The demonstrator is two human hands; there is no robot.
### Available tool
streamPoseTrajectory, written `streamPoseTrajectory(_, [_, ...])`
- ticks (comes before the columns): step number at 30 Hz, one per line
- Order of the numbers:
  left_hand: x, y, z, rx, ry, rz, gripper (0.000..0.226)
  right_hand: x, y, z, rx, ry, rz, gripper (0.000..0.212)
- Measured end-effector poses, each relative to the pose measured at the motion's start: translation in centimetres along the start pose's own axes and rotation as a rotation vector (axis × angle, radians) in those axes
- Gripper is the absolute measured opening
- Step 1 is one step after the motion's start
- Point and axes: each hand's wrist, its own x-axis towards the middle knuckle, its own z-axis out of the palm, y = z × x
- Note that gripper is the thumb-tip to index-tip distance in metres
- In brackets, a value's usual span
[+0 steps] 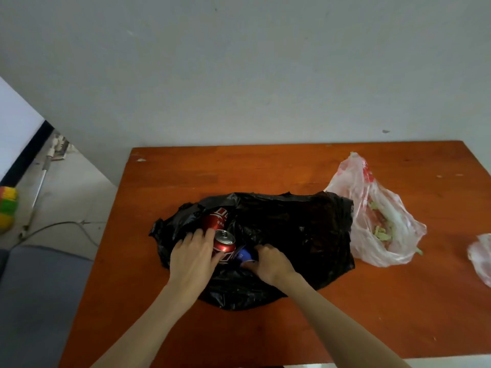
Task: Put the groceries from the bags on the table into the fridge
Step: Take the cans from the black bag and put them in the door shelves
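Lying crumpled near the middle of the orange-brown worktop (pixel 265 335), a black bag (pixel 305 227) is seen with its mouth opened toward the left edge. Three cans are visible in the opening. A red can (pixel 216 217) is lodged furthest in, toward the far edge, partly covered by black plastic. A second red can (pixel 225 244), silver top showing, is positioned just in front of it, and the two appear to touch. A blue can (pixel 245 254) is seen just to the right of the second red can, mostly hidden.

The left hand (pixel 192 257) is laid against the second red can with fingers curled round its left side and thumb at its near side; the can is held. The right hand (pixel 268 262) is placed at the blue can with fingers bent over it; whether can or bag plastic is gripped cannot be told.

A translucent pink-and-white bag (pixel 372 211), with greenish contents, is recorded beside the black bag toward the right edge, touching it. Another pale bag (pixel 481 257) is cut off at the right edge.
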Motion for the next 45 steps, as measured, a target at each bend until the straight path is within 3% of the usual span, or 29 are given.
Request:
streamPoseTrajectory(3, [1.8, 1.0, -0.3, 0.036, -0.042, 0.100, 0.060, 1.1, -0.3, 0.5, -0.050, -0.092, 0.050, 0.072])
streamPoseTrajectory(8, [3.7, 1.7, 0.5, -0.077, -0.404, -0.036, 0.068, 1.9, -0.5, 0.9, -0.066, -0.178, 0.133, 0.082])
streamPoseTrajectory(15, [3.5, 0.2, 0.8, -0.309, -0.429, -0.052, 0.067, 1.2, -0.3, 0.7, 0.050, -0.094, 0.191, 0.078])
streamPoseTrajectory(24, [2.3, 0.7, -1.4, -0.470, -0.210, 0.016, 0.072, -3.9, 0.3, -1.3, 0.551, 0.349, 0.086, 0.075])
streamPoseTrajectory(35, [1.2, 6.6, -13.5, -0.783, 0.207, 0.212, 0.078, -14.4, 0.1, -8.1, 0.909, 0.779, -0.209, 0.072])
streamPoseTrajectory(41, [-4.3, 15.5, -16.9, -1.037, 0.183, 0.389, 0.074, -25.7, 6.7, -8.5, 1.044, 1.035, -0.238, 0.073])
streamPoseTrajectory(45, [-10.3, 23.2, -15.7, -1.153, 0.075, 0.501, 0.072, -35.2, 12.6, -5.8, 1.366, 1.189, -0.162, 0.052])
